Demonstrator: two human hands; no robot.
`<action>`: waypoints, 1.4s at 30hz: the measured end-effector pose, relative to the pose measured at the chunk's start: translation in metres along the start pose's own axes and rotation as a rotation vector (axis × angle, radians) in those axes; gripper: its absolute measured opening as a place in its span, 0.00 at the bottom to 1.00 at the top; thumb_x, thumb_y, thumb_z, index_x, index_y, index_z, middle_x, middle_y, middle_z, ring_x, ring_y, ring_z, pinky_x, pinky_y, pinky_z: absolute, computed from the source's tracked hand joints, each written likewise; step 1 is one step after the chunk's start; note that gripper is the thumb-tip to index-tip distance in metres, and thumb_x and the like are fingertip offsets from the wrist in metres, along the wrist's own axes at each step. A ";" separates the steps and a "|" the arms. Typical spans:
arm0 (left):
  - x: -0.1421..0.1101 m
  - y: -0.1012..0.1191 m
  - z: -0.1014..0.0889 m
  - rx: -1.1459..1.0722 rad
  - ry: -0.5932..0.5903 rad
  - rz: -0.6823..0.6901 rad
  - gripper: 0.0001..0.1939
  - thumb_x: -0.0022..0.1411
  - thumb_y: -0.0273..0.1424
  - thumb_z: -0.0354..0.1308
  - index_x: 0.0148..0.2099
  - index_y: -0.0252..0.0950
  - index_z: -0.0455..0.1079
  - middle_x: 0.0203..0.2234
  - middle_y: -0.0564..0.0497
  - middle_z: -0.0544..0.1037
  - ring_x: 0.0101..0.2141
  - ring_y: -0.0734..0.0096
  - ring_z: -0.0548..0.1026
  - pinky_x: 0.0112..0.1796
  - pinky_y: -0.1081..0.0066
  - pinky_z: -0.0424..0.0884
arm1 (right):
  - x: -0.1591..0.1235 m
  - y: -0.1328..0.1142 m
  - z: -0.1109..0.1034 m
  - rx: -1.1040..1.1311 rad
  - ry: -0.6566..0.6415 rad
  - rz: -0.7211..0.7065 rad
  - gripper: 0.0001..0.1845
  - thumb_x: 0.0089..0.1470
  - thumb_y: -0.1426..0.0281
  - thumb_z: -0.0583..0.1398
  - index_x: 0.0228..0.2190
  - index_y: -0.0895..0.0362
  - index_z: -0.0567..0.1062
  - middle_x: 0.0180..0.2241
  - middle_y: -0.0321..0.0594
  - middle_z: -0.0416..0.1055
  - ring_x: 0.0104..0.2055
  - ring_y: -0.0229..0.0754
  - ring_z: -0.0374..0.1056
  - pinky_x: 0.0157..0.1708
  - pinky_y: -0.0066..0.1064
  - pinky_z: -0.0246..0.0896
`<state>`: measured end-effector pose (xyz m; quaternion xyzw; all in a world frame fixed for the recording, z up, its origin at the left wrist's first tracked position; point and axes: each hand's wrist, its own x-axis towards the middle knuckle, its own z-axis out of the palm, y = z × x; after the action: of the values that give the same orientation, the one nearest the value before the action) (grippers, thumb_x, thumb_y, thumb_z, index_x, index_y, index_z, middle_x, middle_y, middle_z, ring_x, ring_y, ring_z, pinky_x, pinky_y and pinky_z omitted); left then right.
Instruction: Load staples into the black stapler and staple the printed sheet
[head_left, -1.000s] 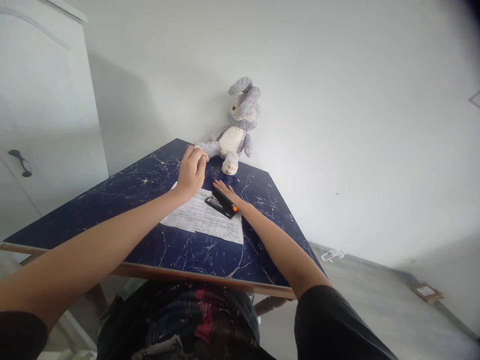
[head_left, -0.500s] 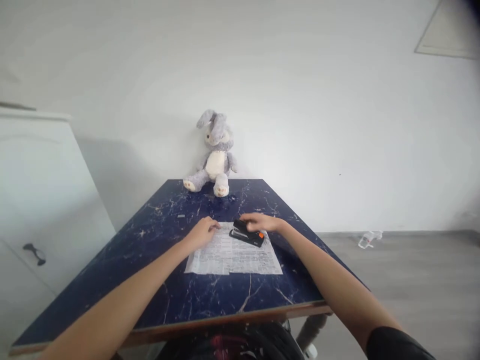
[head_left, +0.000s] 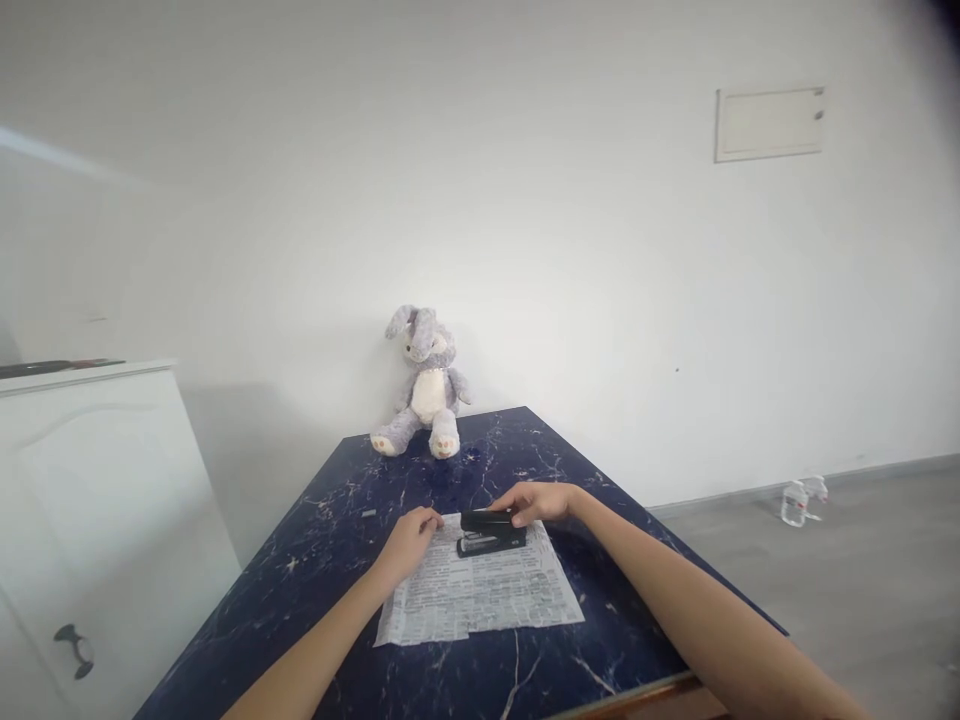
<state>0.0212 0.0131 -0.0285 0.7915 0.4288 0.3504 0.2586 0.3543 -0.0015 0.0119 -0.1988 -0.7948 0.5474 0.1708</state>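
A sheet of printed paper (head_left: pixel 487 590), like newspaper, lies flat on the dark blue marbled table (head_left: pixel 330 540). My left hand (head_left: pixel 409 545) is at its far left corner, fingers curled together and fingertips on the paper's edge. Near the far edge of the sheet is a black stapler (head_left: pixel 491 540), its jaw pointing left. My right hand (head_left: pixel 541 502) grips the stapler's right end from above, thumb on the near side and fingers behind, partly hidden.
A grey plush rabbit (head_left: pixel 430 395) sits at the table's far end against the wall. On the left stands a white cabinet (head_left: pixel 105 480) with a dark handle. Clear plastic bottles (head_left: pixel 795 503) are on the floor to the right. A small pale tag (head_left: pixel 368 513) lies left of the paper.
My head view has tilted up, so the table sits lower. The stapler has turned to lie more level across the sheet, with my right hand still on its right end. My left hand stays at the corner.
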 end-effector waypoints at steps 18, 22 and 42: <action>0.001 0.009 -0.001 -0.410 0.198 -0.188 0.27 0.69 0.54 0.55 0.37 0.35 0.79 0.40 0.40 0.84 0.43 0.53 0.81 0.47 0.60 0.73 | 0.033 -0.010 0.032 -0.632 0.277 -0.048 0.17 0.50 0.66 0.73 0.42 0.60 0.81 0.36 0.38 0.78 0.35 0.42 0.72 0.36 0.30 0.66; -0.003 0.016 -0.002 -0.913 0.154 -0.365 0.26 0.72 0.55 0.54 0.45 0.35 0.74 0.45 0.40 0.83 0.43 0.55 0.83 0.51 0.56 0.76 | 0.047 -0.018 0.053 -0.832 0.490 -0.212 0.22 0.56 0.77 0.65 0.53 0.58 0.75 0.47 0.44 0.78 0.46 0.45 0.75 0.44 0.33 0.71; 0.004 0.017 -0.014 -0.838 0.523 -0.161 0.04 0.64 0.27 0.61 0.40 0.37 0.69 0.41 0.49 0.79 0.43 0.69 0.81 0.48 0.69 0.75 | 0.050 -0.013 0.052 -0.741 0.511 0.139 0.09 0.47 0.70 0.72 0.31 0.58 0.79 0.26 0.31 0.72 0.29 0.40 0.67 0.30 0.29 0.58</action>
<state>0.0198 0.0097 -0.0064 0.4697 0.3613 0.6582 0.4644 0.2844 -0.0222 0.0085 -0.4280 -0.8542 0.1695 0.2418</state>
